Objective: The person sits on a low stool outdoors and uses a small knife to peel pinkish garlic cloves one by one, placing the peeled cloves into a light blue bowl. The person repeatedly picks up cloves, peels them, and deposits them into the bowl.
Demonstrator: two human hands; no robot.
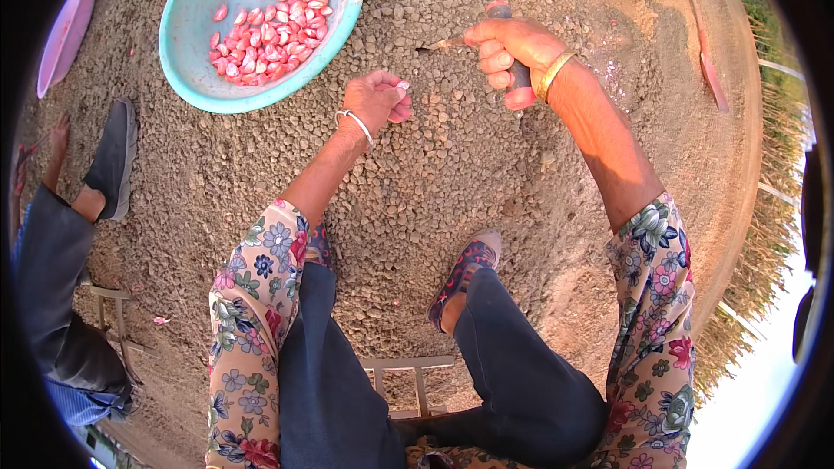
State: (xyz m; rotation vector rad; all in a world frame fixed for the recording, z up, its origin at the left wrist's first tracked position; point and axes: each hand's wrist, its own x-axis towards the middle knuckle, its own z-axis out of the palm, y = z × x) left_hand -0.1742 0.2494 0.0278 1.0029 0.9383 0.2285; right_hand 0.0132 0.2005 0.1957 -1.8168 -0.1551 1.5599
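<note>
My left hand [380, 99], with a white bangle at the wrist, is low over the crumbly soil [404, 202]. Its fingers are curled, and a small pale piece that looks like a garlic clove [402, 85] shows at the thumb tip. In my right hand [521, 45] is a hand tool [519, 83] with a dark, red-ended grip. Its narrow metal point [433, 47] sticks out leftward, close above the ground. Beyond my left hand stands a turquoise basin [186, 88] holding many pink-coated garlic cloves [273, 32].
At the left another person's leg [55, 241] and dark shoe [114, 159] are beside a low stool [112, 293]. A pink basin [65, 39] lies past them. Under me is a low metal stool [417, 365]. A red-ended rod [710, 71] and dry plants [756, 221] are at the right.
</note>
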